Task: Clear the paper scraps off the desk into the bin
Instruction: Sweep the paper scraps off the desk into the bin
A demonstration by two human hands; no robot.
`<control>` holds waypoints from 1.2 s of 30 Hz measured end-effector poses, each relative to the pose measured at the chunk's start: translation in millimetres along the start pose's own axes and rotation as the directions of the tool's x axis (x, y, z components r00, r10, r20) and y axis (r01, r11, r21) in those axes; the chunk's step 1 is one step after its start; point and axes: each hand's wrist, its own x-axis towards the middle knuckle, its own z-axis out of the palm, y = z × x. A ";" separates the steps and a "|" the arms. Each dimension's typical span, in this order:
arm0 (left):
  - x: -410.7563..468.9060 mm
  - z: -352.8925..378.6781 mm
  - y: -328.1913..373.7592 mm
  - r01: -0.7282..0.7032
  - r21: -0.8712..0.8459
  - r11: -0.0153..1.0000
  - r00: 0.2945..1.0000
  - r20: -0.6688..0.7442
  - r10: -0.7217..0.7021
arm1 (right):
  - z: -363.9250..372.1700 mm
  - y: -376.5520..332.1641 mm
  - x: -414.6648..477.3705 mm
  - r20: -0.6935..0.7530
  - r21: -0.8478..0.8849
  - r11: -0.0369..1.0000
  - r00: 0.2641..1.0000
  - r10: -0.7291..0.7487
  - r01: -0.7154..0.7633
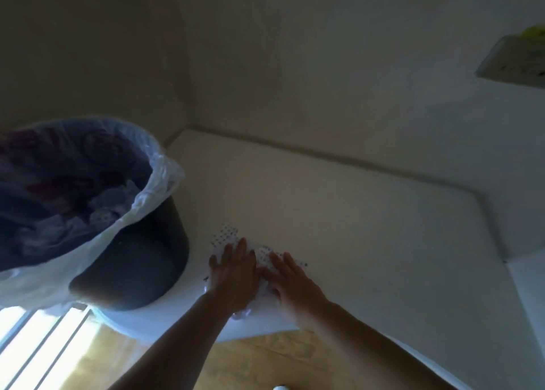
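Dotted white paper scraps lie in a small heap near the left front corner of the white desk. My left hand lies flat on the left part of the heap, fingers spread. My right hand presses flat on the right part, with scraps showing between the two hands and under the palms. Neither hand has closed around anything. The dark bin, lined with a pale plastic bag, stands just left of the desk and holds crumpled paper.
A wall runs behind the desk. A pale box with something yellow-green on it sits at the far right. Wooden floor shows below the desk's front edge, with bright window light at the lower left.
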 end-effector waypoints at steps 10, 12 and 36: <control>-17.7 -82.8 -4.2 -0.100 -0.548 0.831 0.973 -0.229 -0.034 | -45.4 -18.7 -33.5 -0.152 0.337 0.937 0.977 0.149 -0.091; -34.2 -112.0 -7.4 -0.104 -0.774 0.624 0.973 -0.210 -0.098 | -58.8 -33.5 -41.4 -0.180 0.388 0.918 0.969 0.167 -0.086; -177.7 -177.7 -264.7 0.165 -0.949 0.270 0.628 -0.110 -0.770 | -234.1 -246.2 70.6 -0.398 0.133 0.991 0.915 0.067 -0.015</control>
